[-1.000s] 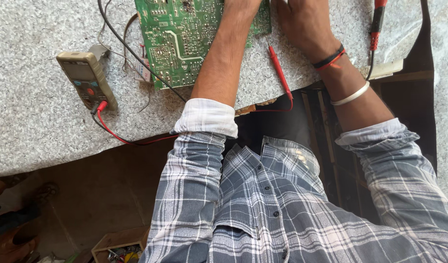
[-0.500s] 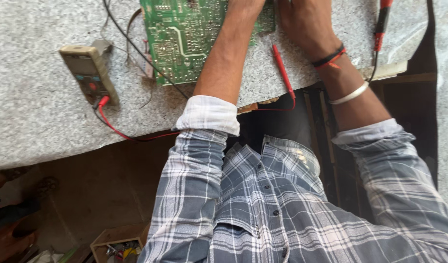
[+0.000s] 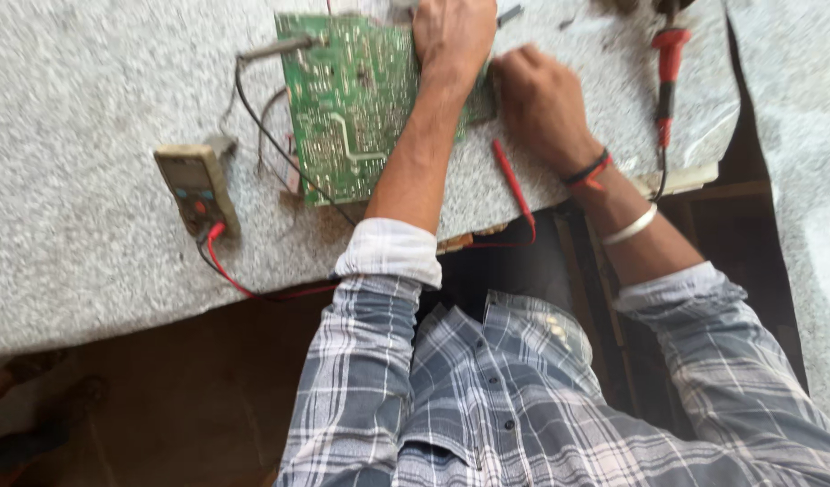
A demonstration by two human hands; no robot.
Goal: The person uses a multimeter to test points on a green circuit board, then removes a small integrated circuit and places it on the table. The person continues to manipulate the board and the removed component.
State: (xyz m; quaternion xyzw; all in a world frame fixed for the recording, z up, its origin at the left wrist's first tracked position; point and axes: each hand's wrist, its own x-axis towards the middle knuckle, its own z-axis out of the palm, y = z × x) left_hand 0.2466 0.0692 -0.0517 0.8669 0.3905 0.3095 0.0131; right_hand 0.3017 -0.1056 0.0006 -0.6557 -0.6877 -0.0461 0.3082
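A green rectangular printed circuit board point(image 3: 347, 104) was laid solder side up on the speckled grey stone bench point(image 3: 81, 81). The L hand point(image 3: 453, 36) was pressed flat on the board's right edge, fingers together. The R hand point(image 3: 541, 95) was curled just beside it; what it pinched couldn't be told. A red probe point(image 3: 512, 185) lay nearby, w/ a tan multimeter point(image 3: 197, 188) at left.

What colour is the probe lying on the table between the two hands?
Red; the probe shows in the head view, lying on the speckled grey table.
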